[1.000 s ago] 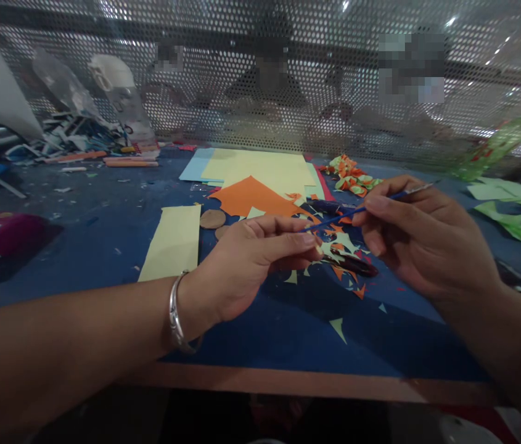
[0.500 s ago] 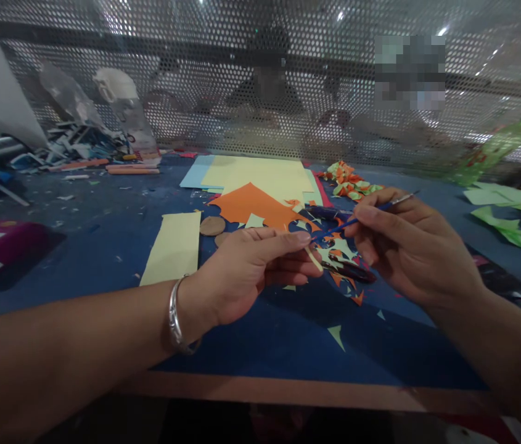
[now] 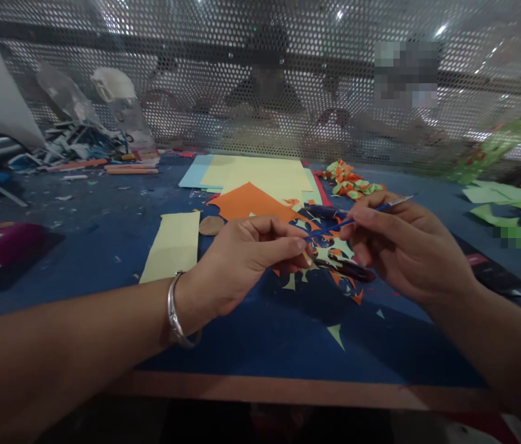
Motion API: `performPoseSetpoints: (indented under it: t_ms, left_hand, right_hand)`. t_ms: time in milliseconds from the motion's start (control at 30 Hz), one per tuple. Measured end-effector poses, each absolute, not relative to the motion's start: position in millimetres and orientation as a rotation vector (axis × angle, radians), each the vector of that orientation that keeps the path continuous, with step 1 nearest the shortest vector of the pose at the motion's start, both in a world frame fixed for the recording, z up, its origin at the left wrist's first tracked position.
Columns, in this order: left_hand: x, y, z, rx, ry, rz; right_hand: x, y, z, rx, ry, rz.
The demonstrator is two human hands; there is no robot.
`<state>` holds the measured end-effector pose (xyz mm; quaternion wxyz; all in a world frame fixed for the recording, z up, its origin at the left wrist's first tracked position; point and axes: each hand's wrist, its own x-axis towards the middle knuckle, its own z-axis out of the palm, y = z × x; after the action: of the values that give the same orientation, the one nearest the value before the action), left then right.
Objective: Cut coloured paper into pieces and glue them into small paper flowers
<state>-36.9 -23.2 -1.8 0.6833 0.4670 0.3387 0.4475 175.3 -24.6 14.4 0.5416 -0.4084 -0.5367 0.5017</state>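
Observation:
My right hand point(image 3: 401, 240) holds a thin blue paintbrush point(image 3: 384, 206), closed around its middle, with the silvery end pointing up and to the right. The handle's other end reaches the fingertips of my left hand point(image 3: 260, 253), which are pinched together. Between those fingers a bit of pale yellow paper point(image 3: 307, 257) shows; most of it is hidden. Beneath both hands lie orange and pale green paper scraps point(image 3: 338, 246) and a dark red pen-like object point(image 3: 346, 269). An orange sheet point(image 3: 248, 202) with a scalloped cut edge lies just beyond my left hand.
Stacked coloured sheets point(image 3: 260, 171) lie at the back, beside crumpled orange-green paper pieces point(image 3: 350, 179). To the left are a yellow paper strip point(image 3: 174, 243), a brown disc point(image 3: 211, 226), a magenta box point(image 3: 1, 250) and a clear bottle point(image 3: 128, 114). A green bottle point(image 3: 496, 148) leans at the right.
The fingers of my left hand have curled in more tightly, covering most of the yellow paper that hung out before. My right hand and the brush have shifted slightly left.

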Motion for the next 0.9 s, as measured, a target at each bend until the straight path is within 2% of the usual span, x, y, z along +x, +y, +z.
performPoseSetpoints:
  t_ms: [400,667,900]
  left_hand:
    - [-40,-17,-5,1.211,0.721,1.05]
    - [-41,-13,-7,1.055,0.625,1.028]
    - [-43,-10,-6,1.188,0.58,1.005]
  right_hand:
    - [179,-20,9,-1.103,-1.352,1.347]
    - [181,-22,11,-1.078,-1.349,1.374]
    - [183,-20,10,-1.079,-1.352,1.363]
